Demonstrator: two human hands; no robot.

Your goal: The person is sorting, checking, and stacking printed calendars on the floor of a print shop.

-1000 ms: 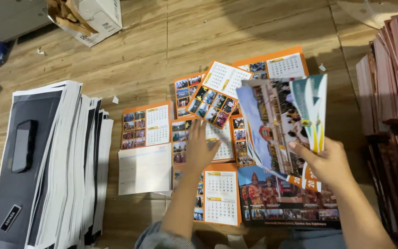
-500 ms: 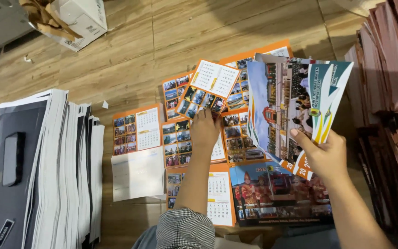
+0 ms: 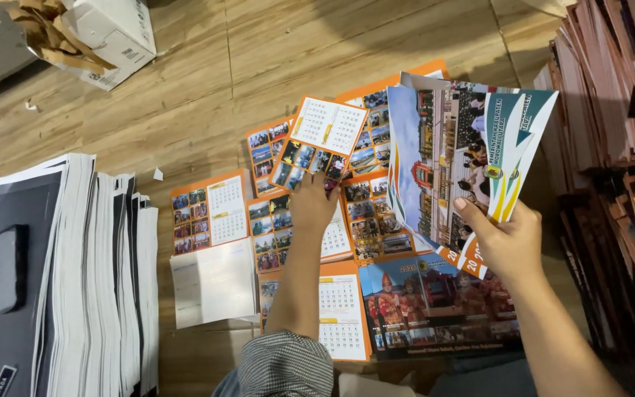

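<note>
While the left hand reaches far across the spread, its grip is closed on the near edge of a small orange-bordered calendar sheet with a date grid and photo squares, lifted and tilted above the sheets below. The right hand holds a fanned bundle of glossy printed calendar pages, blue, white and teal, standing up at the right of the spread; its thumb lies across the front and its fingers are curled behind, so that grip is closed on the bundle.

Below both hands, more orange calendar sheets lie overlapping on the wooden plank floor, with a blank white sheet just near of one and a dark cover sheet with costumed figures at the near right. A tall slanted stack of grey and white printed sheets fills the left side. A white cardboard box stuffed with brown paper sits at the far left. Brown stacked paper bundles rise along the right edge, cut off by the frame. The left fingertips are hidden behind the lifted sheet.
</note>
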